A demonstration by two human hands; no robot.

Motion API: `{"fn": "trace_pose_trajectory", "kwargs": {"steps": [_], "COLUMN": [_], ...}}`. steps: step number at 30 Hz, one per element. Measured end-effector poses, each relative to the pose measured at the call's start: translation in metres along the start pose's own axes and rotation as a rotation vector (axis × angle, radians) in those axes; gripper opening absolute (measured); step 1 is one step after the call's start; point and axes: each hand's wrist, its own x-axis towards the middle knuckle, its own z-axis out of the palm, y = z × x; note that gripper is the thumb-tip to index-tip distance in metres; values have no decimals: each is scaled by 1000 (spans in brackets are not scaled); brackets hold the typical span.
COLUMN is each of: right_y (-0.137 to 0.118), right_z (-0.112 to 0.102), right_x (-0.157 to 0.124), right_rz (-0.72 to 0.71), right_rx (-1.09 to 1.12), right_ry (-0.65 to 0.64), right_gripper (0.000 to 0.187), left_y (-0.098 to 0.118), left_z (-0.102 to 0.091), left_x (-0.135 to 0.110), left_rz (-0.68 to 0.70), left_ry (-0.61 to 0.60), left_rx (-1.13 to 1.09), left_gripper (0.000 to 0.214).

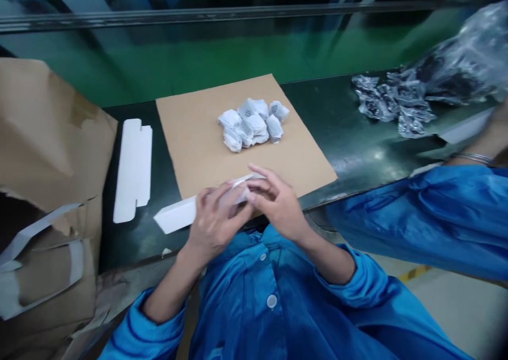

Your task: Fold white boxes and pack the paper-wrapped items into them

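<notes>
A long, narrow white carton [177,215] lies slantwise across the front edge of the brown cardboard sheet [198,137]. Wrapped over its middle is my left hand [218,214], fingers closed around it. My right hand [275,201] is at the carton's right end, its fingers and thumb bent around the end, slightly blurred. What exactly the right fingertips pinch is partly hidden. Beyond the hands, several small white paper-wrapped pieces [254,124] sit in a cluster on the cardboard. To the left, a flat, unfolded white carton [133,169] rests on the dark table.
At far left stands a large brown paper sack or box [51,137] with torn edges. Clear plastic bags with dark contents [392,98] lie on the dark tabletop [329,111] at right. Beside me is a co-worker's blue sleeve [428,217]. A green panel [222,58] runs behind.
</notes>
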Motion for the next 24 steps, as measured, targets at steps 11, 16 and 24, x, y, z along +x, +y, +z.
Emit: {"fn": "trace_pose_trajectory", "kwargs": {"steps": [11,16,24], "right_y": [-91,-74,-1], "right_z": [-240,-190,79], "right_x": [98,88,41], "right_rz": [-16,-99,23], "right_rx": [-827,-1148,-152], "right_ry": [467,587,-362], "right_gripper": [28,43,64], "left_y": [-117,-95,-44], "left_z": [-40,-48,-55], "left_x": [-38,-43,-52], "left_rz": [-909,-854,-836], "left_ry": [-446,-572,-357], "left_rx": [469,561,597], "left_gripper": [66,50,42]}}
